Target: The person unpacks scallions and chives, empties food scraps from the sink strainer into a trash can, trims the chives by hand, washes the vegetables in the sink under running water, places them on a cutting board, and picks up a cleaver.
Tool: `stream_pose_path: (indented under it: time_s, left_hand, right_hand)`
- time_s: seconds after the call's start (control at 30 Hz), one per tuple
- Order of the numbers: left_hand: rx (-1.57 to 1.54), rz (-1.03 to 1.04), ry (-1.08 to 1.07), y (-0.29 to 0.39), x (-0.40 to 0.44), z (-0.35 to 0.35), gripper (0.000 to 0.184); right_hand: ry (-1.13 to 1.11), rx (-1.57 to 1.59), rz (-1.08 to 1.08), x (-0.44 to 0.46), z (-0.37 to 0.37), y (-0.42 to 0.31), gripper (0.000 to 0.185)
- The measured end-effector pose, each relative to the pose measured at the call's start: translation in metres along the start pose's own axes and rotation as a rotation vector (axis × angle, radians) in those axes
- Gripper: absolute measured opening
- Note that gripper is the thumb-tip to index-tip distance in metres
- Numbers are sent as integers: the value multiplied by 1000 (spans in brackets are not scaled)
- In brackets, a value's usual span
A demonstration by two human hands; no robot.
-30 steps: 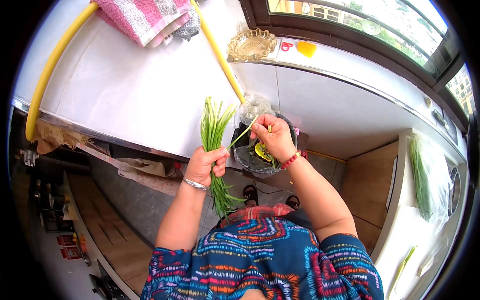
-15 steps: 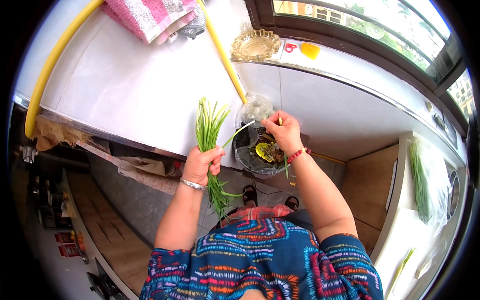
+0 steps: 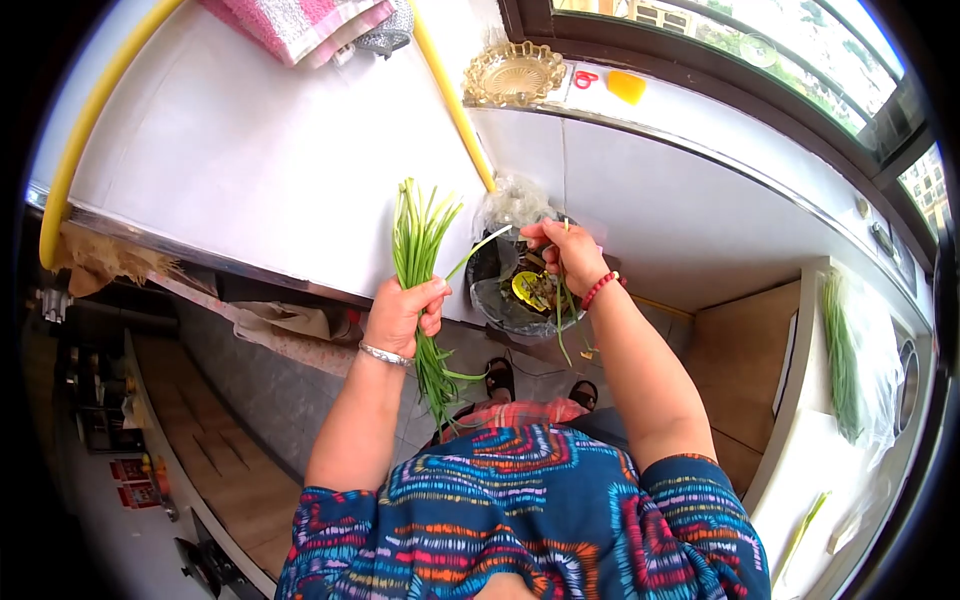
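A bunch of garlic chives (image 3: pixel 418 240), pale at the top and dark green below, is wrapped in the fist of my left hand (image 3: pixel 405 318). One stalk slants out from the bunch toward my right hand (image 3: pixel 570 255). Fingers pinched, my right hand holds a loose chive stalk (image 3: pixel 564 335) that dangles below it. Under the right hand stands a trash bin (image 3: pixel 488 300) lined with a dark plastic bag, with scraps and a yellow round piece inside. Whether the right fingertips touch the slanting stalk's white end, I cannot tell.
A white countertop (image 3: pixel 250 160) with a yellow rail (image 3: pixel 455 95) lies ahead on the left. On the window ledge are a glass dish (image 3: pixel 513 75), red-handled scissors (image 3: pixel 585 79) and a yellow piece (image 3: pixel 627 87). More chives (image 3: pixel 840 360) lie beside a plastic bag at right.
My right hand has shifted slightly, and the loose stalk now hangs lower and more visibly from it. My left hand keeps its grip on the bunch. The view has tilted a little.
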State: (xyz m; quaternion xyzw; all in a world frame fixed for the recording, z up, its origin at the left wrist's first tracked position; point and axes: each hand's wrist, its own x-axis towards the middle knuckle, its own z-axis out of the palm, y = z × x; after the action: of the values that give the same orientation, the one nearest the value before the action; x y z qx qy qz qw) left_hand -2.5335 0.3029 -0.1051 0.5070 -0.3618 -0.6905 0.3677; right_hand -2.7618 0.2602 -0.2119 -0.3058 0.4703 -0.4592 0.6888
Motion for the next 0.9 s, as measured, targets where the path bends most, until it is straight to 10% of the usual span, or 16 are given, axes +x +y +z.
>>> stream_pose_path:
  time_s: [0.7, 0.9]
  left_hand:
    - [-5, -26, -16, -6, 7, 3, 14]
    - [20, -22, -24, -8, 8, 5, 14]
  right_hand:
    - [-174, 516, 271, 6, -20, 17, 37]
    - [96, -572, 32, 27, -26, 79, 25]
